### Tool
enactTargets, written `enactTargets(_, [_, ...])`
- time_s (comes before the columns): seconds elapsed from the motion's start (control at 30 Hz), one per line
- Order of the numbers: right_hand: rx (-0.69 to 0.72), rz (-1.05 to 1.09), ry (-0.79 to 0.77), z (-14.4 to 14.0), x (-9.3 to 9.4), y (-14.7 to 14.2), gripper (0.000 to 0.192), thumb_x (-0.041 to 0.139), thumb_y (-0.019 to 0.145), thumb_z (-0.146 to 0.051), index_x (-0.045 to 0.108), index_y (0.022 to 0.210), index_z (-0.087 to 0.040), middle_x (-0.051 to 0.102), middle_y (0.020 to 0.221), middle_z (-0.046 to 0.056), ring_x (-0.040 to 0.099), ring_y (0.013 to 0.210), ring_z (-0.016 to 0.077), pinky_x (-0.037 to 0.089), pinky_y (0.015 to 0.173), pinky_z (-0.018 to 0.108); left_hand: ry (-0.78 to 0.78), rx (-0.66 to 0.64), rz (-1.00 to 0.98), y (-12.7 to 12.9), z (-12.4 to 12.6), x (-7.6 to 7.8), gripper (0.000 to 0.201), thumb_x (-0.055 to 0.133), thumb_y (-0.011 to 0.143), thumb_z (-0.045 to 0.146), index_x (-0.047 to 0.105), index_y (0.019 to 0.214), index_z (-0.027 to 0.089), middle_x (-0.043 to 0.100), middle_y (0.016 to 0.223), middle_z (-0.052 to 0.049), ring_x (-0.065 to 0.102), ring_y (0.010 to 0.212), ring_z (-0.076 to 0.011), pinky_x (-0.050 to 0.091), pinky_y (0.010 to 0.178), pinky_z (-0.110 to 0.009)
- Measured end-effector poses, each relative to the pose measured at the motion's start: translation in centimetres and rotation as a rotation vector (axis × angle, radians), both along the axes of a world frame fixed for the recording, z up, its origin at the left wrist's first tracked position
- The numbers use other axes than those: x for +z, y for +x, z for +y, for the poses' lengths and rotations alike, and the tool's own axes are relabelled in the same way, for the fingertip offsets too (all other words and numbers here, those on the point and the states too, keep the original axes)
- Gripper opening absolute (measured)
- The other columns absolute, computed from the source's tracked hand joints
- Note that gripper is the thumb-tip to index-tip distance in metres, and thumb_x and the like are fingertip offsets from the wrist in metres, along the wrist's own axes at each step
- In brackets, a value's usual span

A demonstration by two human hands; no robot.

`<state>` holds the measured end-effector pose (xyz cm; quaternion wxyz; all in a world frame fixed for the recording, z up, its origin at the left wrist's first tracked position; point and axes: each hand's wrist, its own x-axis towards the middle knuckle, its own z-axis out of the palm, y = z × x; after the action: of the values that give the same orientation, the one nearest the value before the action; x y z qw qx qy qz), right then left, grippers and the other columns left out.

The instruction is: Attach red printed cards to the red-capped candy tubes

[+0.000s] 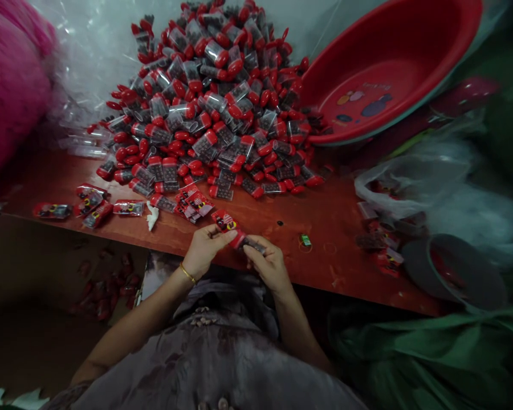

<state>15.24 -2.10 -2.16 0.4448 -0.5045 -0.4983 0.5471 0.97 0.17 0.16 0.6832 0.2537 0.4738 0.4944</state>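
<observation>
Red-brown tabletop (325,228) runs left to right in front of us, near edge cutting diagonally just under our hands. Big heap of red-capped clear tubes (214,97) fills the centre-back w/ a tilted red plastic basin (389,62) touching its right side. Clear plastic sheeting (89,51) behind, pink fuzzy mass (8,74) far left.

Open room: bare strip of table btwn heap and near edge, widest right of our hands, where only a small green bit (305,240) lies. Left strip holds printed packets (89,205) and a white scrap (152,216). More packets (192,203) sit just above our hands. Right end crowded w/ a plastic bag (410,176) and a dark round dish (453,273).

Our left hand (203,250) and right hand (269,265) meet at the near edge, both pinched on one tube in packet (235,230). Left fingers grip the red printed end, right fingers the darker end. Its long axis runs diagonal: red end up-left toward the heap, dark end down-right. It's held slightly above the table, close to the edge.

Green cloth (431,353) lies below the edge, right.
</observation>
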Motion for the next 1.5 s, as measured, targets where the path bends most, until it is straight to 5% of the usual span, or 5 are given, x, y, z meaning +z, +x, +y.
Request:
enactTargets(0.63, [0.051, 0.279, -0.043, -0.1, -1.6, -3.0, 0.028, 0.051, 0.083, -0.049, 0.05, 0.097, -0.025, 0.054, 0.068, -0.006, 0.042, 0.04, 0.0063, 0.043, 0.043, 0.022, 0.013, 0.009, -0.097, -0.7, 0.3, -0.6, 0.034, 0.08, 0.057, 0.037, 0.07, 0.078, 0.012, 0.066, 0.067, -0.002, 0.057, 0.058, -0.0101, 0.044, 0.054, -0.021])
enactTargets(1.0, [-0.083, -0.517, 0.43, 4.7, -1.1, -2.6, 0.029, 0.06, 0.076, -0.047, 0.055, 0.068, -0.02, 0.062, 0.065, 0.002, 0.058, 0.065, 0.0168, 0.049, 0.066, 0.031, -0.164, -0.029, -0.189, -4.0, -1.8, -0.3, 0.034, 0.081, 0.057, 0.033, 0.066, 0.079, 0.012, 0.071, 0.081, -0.007, 0.067, 0.073, -0.0173, 0.052, 0.073, -0.029])
enactTargets(1.13, [-0.196, -1.025, 0.579, 10.7, -1.4, 0.1, 0.038, 0.048, 0.085, -0.038, 0.057, 0.113, -0.013, 0.056, 0.125, 0.017, 0.044, 0.118, 0.0324, 0.029, 0.101, 0.055, -0.278, 0.267, -0.146, -10.0, -3.6, -0.5, 0.009, 0.065, 0.077, 0.024, 0.064, 0.076, 0.015, 0.072, 0.085, -0.009, 0.069, 0.08, -0.0196, 0.053, 0.078, -0.032])
enactTargets(1.3, [0.002, -1.19, 0.542, 11.7, -3.2, 1.4, 0.041, 0.04, 0.082, -0.011, 0.053, 0.121, -0.016, 0.055, 0.13, 0.01, 0.034, 0.129, 0.0329, 0.014, 0.104, 0.066, -0.387, 0.854, -0.169, -18.3, -7.6, -3.3, 0.027, 0.039, 0.09, 0.026, 0.063, 0.08, 0.017, 0.071, 0.083, -0.006, 0.068, 0.078, -0.0138, 0.054, 0.068, -0.024])
enactTargets(1.5, [0.008, -1.024, 0.654, 5.0, -3.9, 0.5, 0.039, 0.043, 0.073, -0.007, 0.06, 0.106, -0.019, 0.059, 0.125, 0.008, 0.041, 0.127, 0.0261, 0.023, 0.107, 0.056, -0.238, 0.699, 0.214, -15.4, -8.4, -3.3, 0.02, 0.058, 0.079, 0.032, 0.066, 0.092, 0.019, 0.072, 0.086, -0.004, 0.067, 0.084, -0.02, 0.054, 0.077, -0.033])
